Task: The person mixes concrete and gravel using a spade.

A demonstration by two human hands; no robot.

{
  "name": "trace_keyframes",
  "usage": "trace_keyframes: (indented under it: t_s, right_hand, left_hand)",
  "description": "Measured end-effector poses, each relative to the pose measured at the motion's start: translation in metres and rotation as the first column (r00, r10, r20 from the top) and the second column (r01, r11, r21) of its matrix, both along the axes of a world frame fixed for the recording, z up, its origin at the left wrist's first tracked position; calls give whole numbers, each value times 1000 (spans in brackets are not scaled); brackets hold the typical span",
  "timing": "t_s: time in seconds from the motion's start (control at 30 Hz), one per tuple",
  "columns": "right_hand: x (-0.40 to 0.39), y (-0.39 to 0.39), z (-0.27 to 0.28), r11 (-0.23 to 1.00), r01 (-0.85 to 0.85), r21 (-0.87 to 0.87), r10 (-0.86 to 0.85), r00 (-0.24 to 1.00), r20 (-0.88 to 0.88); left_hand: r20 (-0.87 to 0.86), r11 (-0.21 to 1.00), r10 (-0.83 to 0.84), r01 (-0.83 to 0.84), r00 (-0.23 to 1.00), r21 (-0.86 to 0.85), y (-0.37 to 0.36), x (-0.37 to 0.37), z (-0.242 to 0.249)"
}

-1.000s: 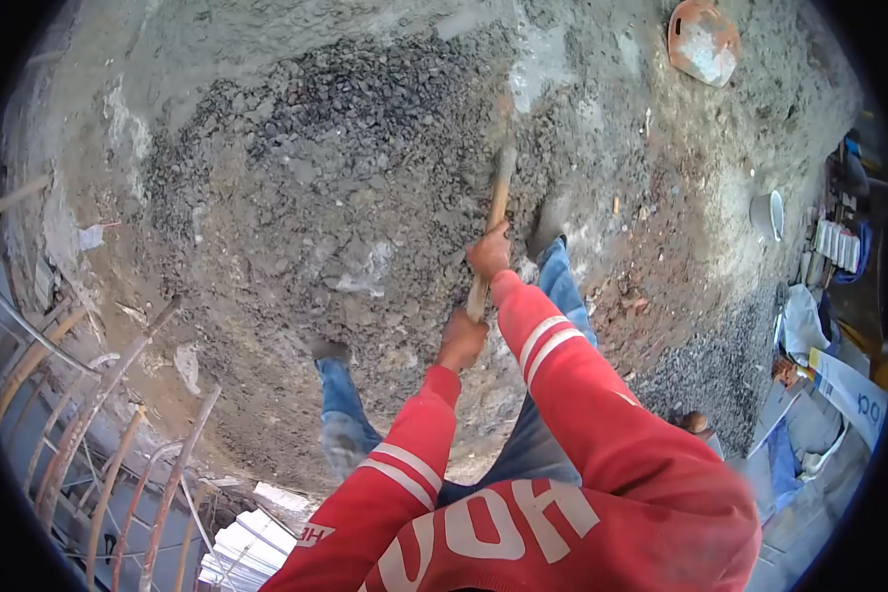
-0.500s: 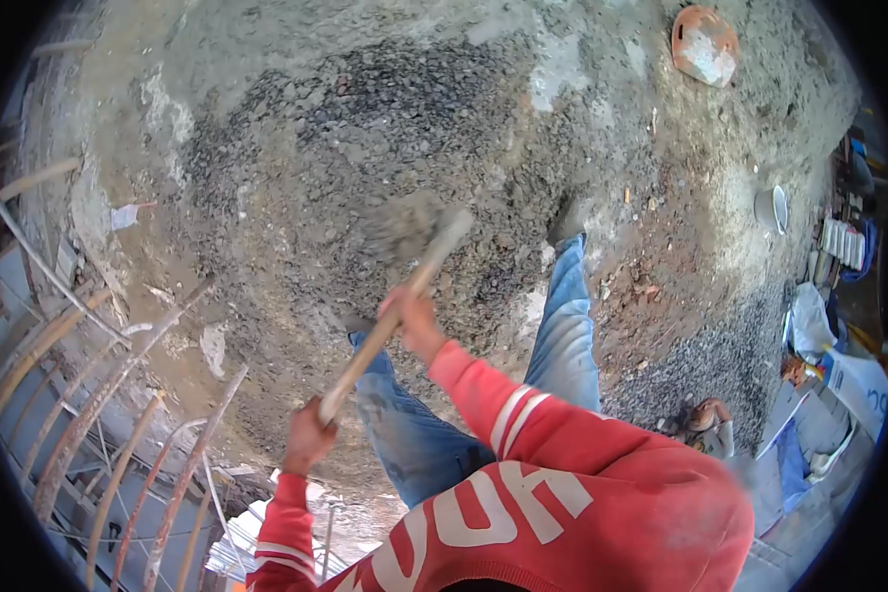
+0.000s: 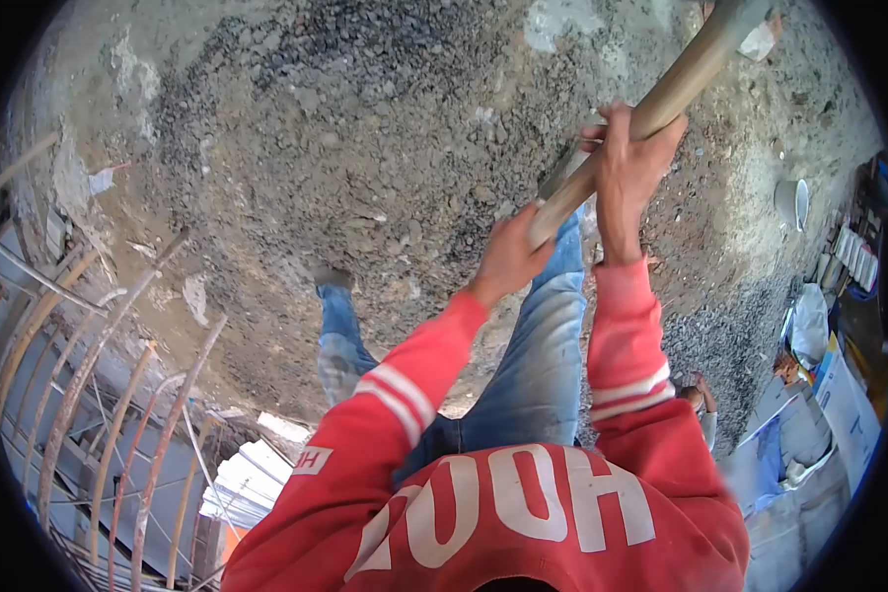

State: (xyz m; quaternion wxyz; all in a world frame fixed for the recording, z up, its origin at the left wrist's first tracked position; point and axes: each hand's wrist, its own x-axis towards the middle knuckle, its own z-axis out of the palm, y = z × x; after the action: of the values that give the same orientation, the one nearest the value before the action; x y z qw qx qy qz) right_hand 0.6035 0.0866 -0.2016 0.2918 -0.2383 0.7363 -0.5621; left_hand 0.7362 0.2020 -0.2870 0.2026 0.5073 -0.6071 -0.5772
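Both my hands are on a long wooden tool handle point(image 3: 681, 84), which slants up toward the upper right. My left hand point(image 3: 511, 255) grips its lower end, in front of my jeans. Farther up the shaft, my right hand point(image 3: 643, 163) is closed round it, with some fingers showing on the left side. The tool's head is outside the picture or hidden, so its kind cannot be made out. Under the handle lies a spread of dark wet gravel mix point(image 3: 365, 148) on the ground.
Wooden poles and metal bars point(image 3: 118, 335) line the left side. At right stand a bucket point(image 3: 791, 204) and a pale sack point(image 3: 809, 326). Partly behind my right sleeve is another person point(image 3: 699, 397). An orange and white object point(image 3: 758, 39) lies at the upper right.
The handle has swung up from over the gravel toward the upper right. My right hand has risen rightward with it; my left hand has moved right and up. Both still hold it.
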Motion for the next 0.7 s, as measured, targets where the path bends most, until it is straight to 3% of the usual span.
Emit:
trace_keyframes:
  t_s: [0.07,0.13,0.17,0.2,0.23,0.27,0.3,0.33,0.37,0.4,0.43,0.47,0.5,0.57,0.63,0.67,0.7]
  right_hand:
    - [-24,0,-39,939,69,337,-1,980,-198]
    - [-21,43,-134,863,73,500,278,758,-590]
    - [0,78,-179,826,30,563,316,802,-506]
    - [24,144,-249,838,-99,536,463,649,-604]
    - [60,205,-296,543,-226,809,578,799,-165]
    - [96,224,-286,495,-326,805,418,902,108]
    - [107,228,-300,516,-341,786,652,752,-102]
    - [118,231,-314,554,-300,777,779,516,-356]
    - [115,218,-303,555,-341,759,603,793,-85]
    - [116,226,-282,550,-385,741,337,914,225]
    - [106,217,-281,570,-391,723,368,908,201]
    - [90,204,-288,556,-467,688,202,878,433]
    - [81,200,-289,523,-564,639,21,758,651]
    - [79,177,-255,584,-569,579,-111,651,751]
    - [87,160,-230,666,-519,535,-251,520,816]
    - [93,149,-211,663,-535,523,-217,531,819]
    - [100,136,-187,729,-434,529,-294,500,815]
  left_hand:
    - [-52,997,25,-21,998,78,9,-22,-20]
    - [69,986,81,-90,994,141,51,-18,-55]
    - [172,914,34,-100,985,394,84,2,-58]
    - [253,782,-31,-135,967,608,117,21,-48]
    - [463,699,-117,-258,879,667,133,27,-24]
    - [455,583,-68,-335,888,740,167,54,-23]
    - [457,457,8,-410,889,789,185,77,-39]
    - [455,481,26,-410,890,775,159,80,-52]
    - [410,509,-49,-331,911,795,141,87,-46]
    - [369,509,-118,-263,922,820,140,91,-22]
    - [363,535,-81,-266,928,802,123,84,-9]
    - [349,496,-59,-276,935,824,102,72,0]
    - [347,428,-36,-300,937,853,93,69,8]
    - [360,495,12,-318,933,808,91,93,11]
    - [248,515,-168,-130,954,847,62,126,25]
    - [176,510,-234,-33,956,859,33,149,56]
    - [169,529,-206,-35,964,848,31,172,58]
